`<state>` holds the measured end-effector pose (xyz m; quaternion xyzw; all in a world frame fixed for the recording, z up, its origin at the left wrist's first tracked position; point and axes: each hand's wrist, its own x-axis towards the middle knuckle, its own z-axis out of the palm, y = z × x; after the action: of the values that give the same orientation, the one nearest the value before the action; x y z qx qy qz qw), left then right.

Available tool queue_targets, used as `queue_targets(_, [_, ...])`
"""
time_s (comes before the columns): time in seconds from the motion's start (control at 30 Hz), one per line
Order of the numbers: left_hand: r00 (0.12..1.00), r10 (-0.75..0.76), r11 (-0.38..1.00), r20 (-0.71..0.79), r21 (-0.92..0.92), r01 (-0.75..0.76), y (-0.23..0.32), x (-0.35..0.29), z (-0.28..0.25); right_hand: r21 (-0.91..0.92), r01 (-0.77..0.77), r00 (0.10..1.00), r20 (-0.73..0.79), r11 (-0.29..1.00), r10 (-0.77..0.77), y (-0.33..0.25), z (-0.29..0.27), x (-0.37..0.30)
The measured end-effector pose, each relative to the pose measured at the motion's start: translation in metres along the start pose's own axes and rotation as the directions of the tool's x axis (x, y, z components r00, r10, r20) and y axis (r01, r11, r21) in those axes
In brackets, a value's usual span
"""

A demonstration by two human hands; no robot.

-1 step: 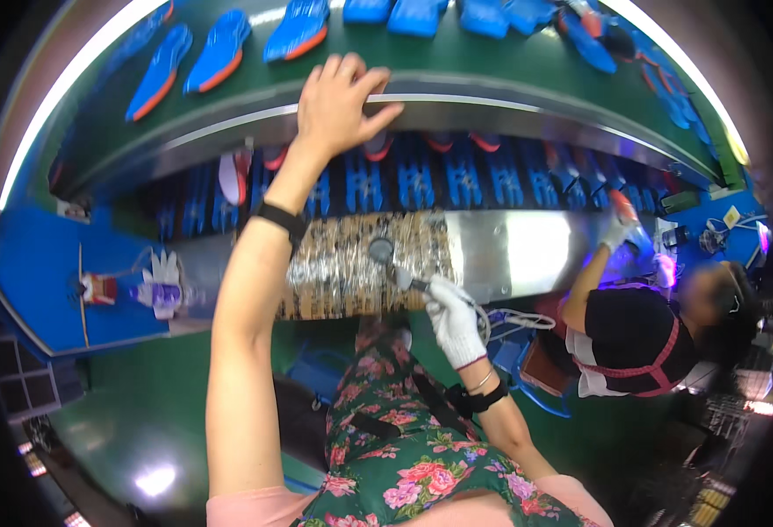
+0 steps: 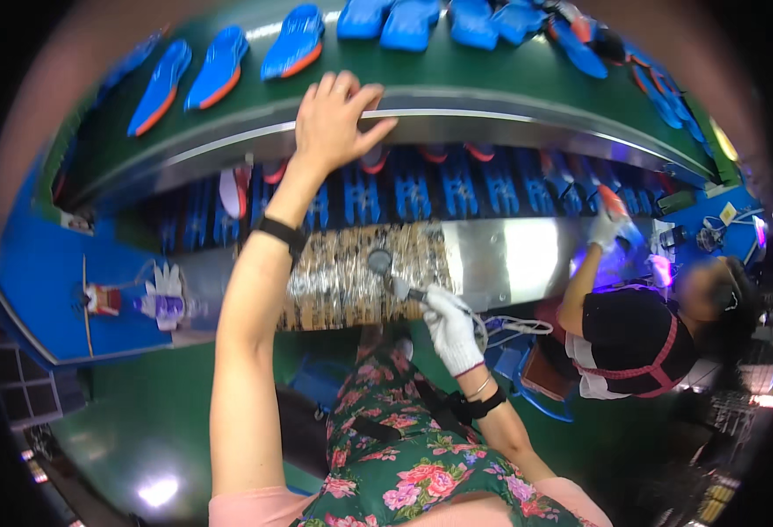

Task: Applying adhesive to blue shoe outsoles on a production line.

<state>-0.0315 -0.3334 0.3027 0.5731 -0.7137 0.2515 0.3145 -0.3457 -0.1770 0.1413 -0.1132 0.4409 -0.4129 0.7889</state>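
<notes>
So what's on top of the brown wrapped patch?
Over the patch are a round dark disc and the tool held by the gloved right hand. The left forearm covers the patch's left edge; anything beneath the patch is hidden.

Shoe-shaped pieces (image 2: 291,42) are lying on a belt (image 2: 456,68) beyond the left hand (image 2: 329,123), a mat (image 2: 338,285) left of the right hand (image 2: 452,329).

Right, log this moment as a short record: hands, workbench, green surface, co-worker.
Left hand: bare, over the metal edge
Right hand: white-gloved, gripping a dark-handled tool
Workbench: metal, partly under a shiny brown cover
Green surface: blue shoe-shaped pieces, some orange-edged
Co-worker: at right, gloved hand holding a red-and-blue piece
</notes>
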Motion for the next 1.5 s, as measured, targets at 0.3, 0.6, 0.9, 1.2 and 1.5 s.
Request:
queue_targets(0.3, [0.936,-0.313,0.889,0.163,-0.295,0.349,0.027,0.033,-0.024,0.1,0.121,0.984,0.116,0.988,-0.132,0.008,-0.014,-0.006])
queue_targets(0.6, [0.953,-0.138,0.971,0.269,-0.151,0.183,-0.037,0.141,0.025,0.087,0.323,0.932,0.141,0.942,-0.332,0.001,0.026,-0.024])
queue_targets(0.9, [0.909,-0.021,0.961,0.417,-0.242,0.134,-0.007,0.178,0.11,0.164,0.377,0.925,-0.009,0.912,-0.38,-0.005,0.02,-0.02])
queue_targets(1.2, [0.86,0.103,0.973,0.5,-0.23,0.017,0.037,0.238,0.117,0.162,0.379,0.921,0.035,0.911,-0.389,-0.028,0.021,0.0])
queue_targets(1.5, [0.898,0.178,0.979,0.401,0.016,-0.202,0.038,0.267,0.172,0.117,0.344,0.927,0.114,0.932,-0.356,-0.05,0.007,0.001])
